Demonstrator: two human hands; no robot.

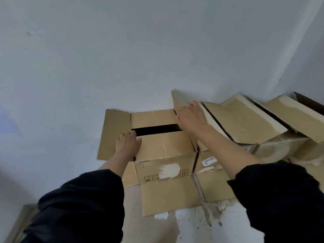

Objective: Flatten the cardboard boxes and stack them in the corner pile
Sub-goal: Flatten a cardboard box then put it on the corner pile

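- Clearly, the left hand (128,140) lay spread on the box (163,146) near flap.
- The right hand (190,118) apparently gripped the upright flap (176,102); folding it outward first should ease collapse.

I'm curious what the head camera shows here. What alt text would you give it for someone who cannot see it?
Seen from above, a person in dark sleeves works on an open cardboard box against a pale wall: the left hand presses flat on a top flap and the right hand grips the upright right flap. More open boxes stand to its right.
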